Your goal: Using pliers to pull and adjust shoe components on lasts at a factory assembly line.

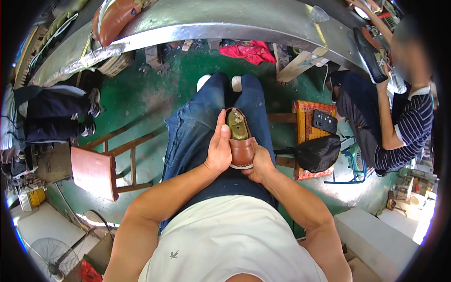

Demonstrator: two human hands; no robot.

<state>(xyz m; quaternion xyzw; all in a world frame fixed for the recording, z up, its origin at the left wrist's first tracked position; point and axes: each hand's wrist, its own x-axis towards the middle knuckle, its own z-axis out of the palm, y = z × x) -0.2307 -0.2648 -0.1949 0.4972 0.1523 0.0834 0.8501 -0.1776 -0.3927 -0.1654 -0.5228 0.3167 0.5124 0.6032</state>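
A brown leather shoe (241, 152) is held between my two hands, over my lap. Its opening shows a green shoe last (239, 131) set inside, with a hole in its top. Pale stitching runs along the lower edge at the end close to me. My left hand (219, 154) presses along the shoe's left side, fingers stretched forward and thumb by the opening. Around the right side and the near end wraps my right hand (261, 164); its fingers are mostly hidden beneath the shoe.
A metal-edged workbench (202, 32) spans the front, bearing another brown shoe (114, 21). A wooden stool (93, 170) stands left; a seat at right holds a phone (324, 121) and black bag (318, 153). A co-worker (404, 127) at right holds a dark shoe (369, 55); another person (51, 110) is left.
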